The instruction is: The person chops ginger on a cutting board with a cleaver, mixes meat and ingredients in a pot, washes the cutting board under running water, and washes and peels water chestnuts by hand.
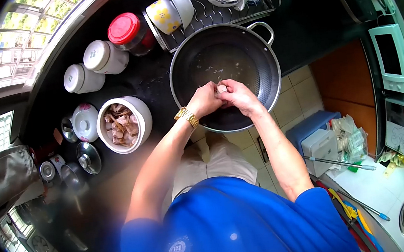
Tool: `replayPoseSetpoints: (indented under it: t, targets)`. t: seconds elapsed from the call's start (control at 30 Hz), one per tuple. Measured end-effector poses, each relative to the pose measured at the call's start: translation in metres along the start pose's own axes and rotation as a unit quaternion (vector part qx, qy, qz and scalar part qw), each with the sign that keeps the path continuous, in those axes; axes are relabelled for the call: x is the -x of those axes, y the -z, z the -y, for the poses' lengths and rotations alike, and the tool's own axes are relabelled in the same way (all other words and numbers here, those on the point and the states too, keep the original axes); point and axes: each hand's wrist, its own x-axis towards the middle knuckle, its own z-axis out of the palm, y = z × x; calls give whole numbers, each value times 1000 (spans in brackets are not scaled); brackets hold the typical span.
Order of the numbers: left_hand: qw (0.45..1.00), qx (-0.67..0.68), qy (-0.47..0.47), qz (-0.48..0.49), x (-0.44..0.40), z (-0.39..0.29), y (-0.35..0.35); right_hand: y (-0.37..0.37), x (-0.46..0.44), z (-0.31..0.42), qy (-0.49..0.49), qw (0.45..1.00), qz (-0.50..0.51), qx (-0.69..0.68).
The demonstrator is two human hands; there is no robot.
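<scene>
Over a large dark wok (260, 58) with a honeycomb-patterned inside, both hands meet at the fingertips. My left hand (203, 101), with a gold watch on its wrist, is closed on one side of a small pale piece of meat (221, 89). On the other side my right hand (240, 97) pinches the same piece. Shallow liquid with a few small bits lies in the wok below. To the left stands a white ceramic pot (144, 117) filled with chunks of meat, some pale and some brown. The fingers partly hide the piece being held.
Behind the wok is a dish rack (209, 22) with several bowls. White lidded canisters (103, 57) and a red-lidded jar (124, 28) line the back left. A white pot lid (85, 122) and a glass lid (89, 157) lie left of the pot.
</scene>
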Motion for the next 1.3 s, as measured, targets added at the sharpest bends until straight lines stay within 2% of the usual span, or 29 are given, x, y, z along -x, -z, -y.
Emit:
replayPoseSetpoints:
  t: [0.1,0.23,0.27,0.33,0.4,0.47,0.53,0.67,0.7,0.77,0.87,0.93,1.0,1.03,1.07,1.13,1.17,1.3]
  targets:
    - [996,91,2,18,6,-18,18,3,12,11,39,997,9,-59]
    - [996,83,-4,24,2,-25,18,10,7,15,53,996,24,-67]
    - [993,117,-24,1,14,-37,29,5,14,24,88,996,-11,-4]
    - [982,150,-87,-76,18,-37,25,1,24,35,155,988,-16,20]
    - [990,132,-41,-24,12,-30,26,4,12,29,90,996,-11,-16]
    - [988,129,-72,-55,18,-19,26,-6,8,35,80,997,3,21]
    - [973,191,-81,-97,39,-17,43,-35,20,58,112,990,-8,91]
    - [949,190,-125,-219,97,-1,81,-109,35,87,189,973,34,127]
    - [954,225,-115,-164,112,9,100,-133,38,92,201,968,42,145]
    - [938,168,-123,-278,167,23,122,-182,40,96,199,966,82,141]
    - [926,132,-114,-334,224,68,143,-251,37,91,194,958,143,156]
    - [925,126,-117,-339,246,107,151,-277,14,64,235,931,152,235]
    - [962,78,-50,-258,262,146,162,-291,2,49,263,856,164,414]
    - [953,26,-31,-299,271,157,159,-293,3,45,341,786,129,498]
    - [944,-10,-14,-331,279,163,163,-300,5,38,390,783,63,481]
    - [905,78,-47,-414,290,172,167,-305,5,35,379,807,16,452]
    - [902,82,-61,-420,295,174,169,-306,5,34,345,827,31,443]
    - [917,51,-90,-384,294,177,153,-313,4,25,360,816,40,450]
